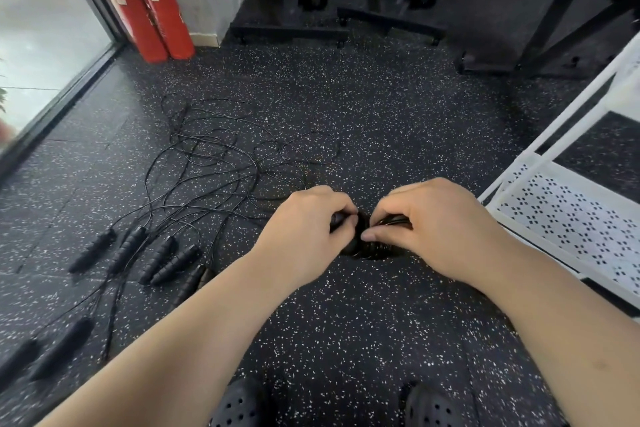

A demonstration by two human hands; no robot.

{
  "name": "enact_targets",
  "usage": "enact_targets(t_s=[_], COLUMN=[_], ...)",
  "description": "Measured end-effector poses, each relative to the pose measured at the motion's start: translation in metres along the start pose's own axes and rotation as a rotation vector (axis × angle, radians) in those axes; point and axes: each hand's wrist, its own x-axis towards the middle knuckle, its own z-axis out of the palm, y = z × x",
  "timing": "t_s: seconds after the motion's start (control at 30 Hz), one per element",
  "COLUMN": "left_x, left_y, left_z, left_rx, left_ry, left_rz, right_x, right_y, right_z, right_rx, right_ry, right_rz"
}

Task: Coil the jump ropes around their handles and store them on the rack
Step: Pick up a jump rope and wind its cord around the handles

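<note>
My left hand (pixel 304 232) and my right hand (pixel 440 225) meet over the speckled floor and both grip one black jump rope bundle (pixel 367 248), its cord wound around the handles. Most of the bundle is hidden by my fingers. To the left, several black jump rope handles (pixel 159 258) lie on the floor, and their thin cords (pixel 221 156) spread in a tangle behind them. More handles (pixel 59 347) lie at the lower left. The white perforated rack (pixel 568 218) stands close on my right.
Two red fire extinguishers (pixel 145 3) stand against the wall at the back left beside a glass door (pixel 45 55). Black gym equipment bases (pixel 391 21) line the back. My black clogs (pixel 242 406) show at the bottom edge.
</note>
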Motion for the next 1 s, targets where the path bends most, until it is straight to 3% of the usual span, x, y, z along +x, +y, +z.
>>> enact_targets(t_s=[0.23,0.37,0.47,0.57,0.77,1.0], left_x=[0.005,0.005,0.003,0.0,-0.002,-0.001], left_y=[0.005,0.004,0.009,0.013,0.01,0.008], left_z=[0.004,0.0,-0.011,-0.021,-0.032,-0.04], left_rx=[0.113,0.074,-0.053,-0.214,-0.555,-0.693], left_ry=[0.062,-0.024,-0.131,-0.213,-0.206,-0.303], left_rz=[-0.179,-0.08,0.043,0.053,0.063,-0.002], right_x=[-0.001,0.003,0.005,0.004,0.008,0.009], right_y=[-0.007,0.004,0.019,0.025,0.032,0.028], right_z=[0.01,0.01,0.005,0.001,-0.005,-0.002], right_rx=[-0.045,0.008,0.194,0.375,0.763,0.76], right_ry=[0.012,0.069,0.062,0.028,-0.093,-0.078], right_rz=[-0.115,-0.096,-0.033,0.018,0.042,0.084])
